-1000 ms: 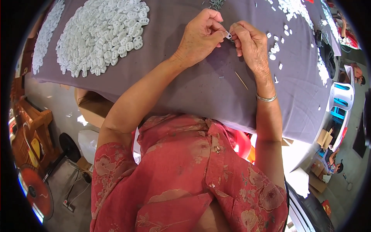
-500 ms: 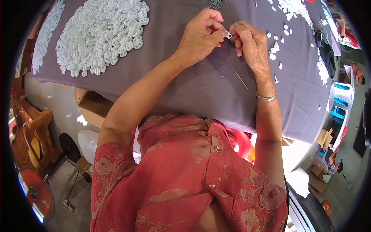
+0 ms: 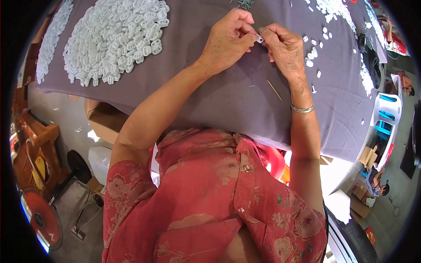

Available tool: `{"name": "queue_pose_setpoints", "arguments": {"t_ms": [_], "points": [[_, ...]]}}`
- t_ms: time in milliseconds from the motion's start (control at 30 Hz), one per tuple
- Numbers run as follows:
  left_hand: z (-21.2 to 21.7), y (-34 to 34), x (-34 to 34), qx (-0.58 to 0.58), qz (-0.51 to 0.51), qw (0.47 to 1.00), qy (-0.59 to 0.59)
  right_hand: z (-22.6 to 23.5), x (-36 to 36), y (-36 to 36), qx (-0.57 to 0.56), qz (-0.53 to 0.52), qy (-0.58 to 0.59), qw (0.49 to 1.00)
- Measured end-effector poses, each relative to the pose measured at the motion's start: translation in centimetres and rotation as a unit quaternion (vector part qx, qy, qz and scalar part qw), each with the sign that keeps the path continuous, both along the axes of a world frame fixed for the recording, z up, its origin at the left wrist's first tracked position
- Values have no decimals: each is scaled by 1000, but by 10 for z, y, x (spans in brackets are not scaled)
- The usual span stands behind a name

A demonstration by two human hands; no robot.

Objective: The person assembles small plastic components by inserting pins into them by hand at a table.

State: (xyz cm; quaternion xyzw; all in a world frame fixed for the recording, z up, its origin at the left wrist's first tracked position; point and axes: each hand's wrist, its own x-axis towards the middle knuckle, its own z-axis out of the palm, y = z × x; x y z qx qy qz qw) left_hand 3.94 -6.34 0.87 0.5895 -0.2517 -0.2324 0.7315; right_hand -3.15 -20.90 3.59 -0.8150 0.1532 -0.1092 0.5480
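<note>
Over the grey-brown tablecloth, my left hand point(image 3: 230, 43) pinches a small white plastic piece point(image 3: 260, 39) with a dark hole between thumb and forefinger. Close against it on the right is my right hand point(image 3: 286, 49), its thumb and fingers pressed together at the piece. Anything inside the right hand's pinch is too small to make out. A large heap of white oval plastic pieces with paired holes point(image 3: 115, 41) lies to the left. Just beyond my hands is a little pile of thin grey metal bits point(image 3: 245, 4). Nearer me lies a wooden toothpick point(image 3: 275, 90).
Loose small white parts point(image 3: 311, 55) are scattered right of my right hand, with a bigger spread of them point(image 3: 335, 11) beyond. One tiny grey bit point(image 3: 251, 86) lies on the cloth. Below the table's left edge stands a cardboard box point(image 3: 105, 120); a fan point(image 3: 41, 217) is on the floor.
My right hand has shifted slightly, its fingers drawing closer together at the white piece. The left hand keeps its place and pinch.
</note>
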Motion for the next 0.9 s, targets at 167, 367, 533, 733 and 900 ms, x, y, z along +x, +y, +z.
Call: {"name": "queue_pose_setpoints", "arguments": {"t_ms": [167, 367, 533, 733, 900], "points": [[0, 0, -1, -5, 6, 1000, 10, 3, -1, -1, 4, 8, -4, 1000], [2, 0, -1, 10, 12, 1000, -2, -2, 0, -5, -109, 41, -77, 990], [2, 0, -3, 22, 35, 999, -18, 1, 1, 5, -186, 22, -68, 980], [1, 0, -3, 19, 42, 999, -27, -1, 3, 7, -203, 15, -73, 976], [2, 1, -2, 11, 37, 999, -6, -3, 3, 9, -168, 3, -72, 983]]}}
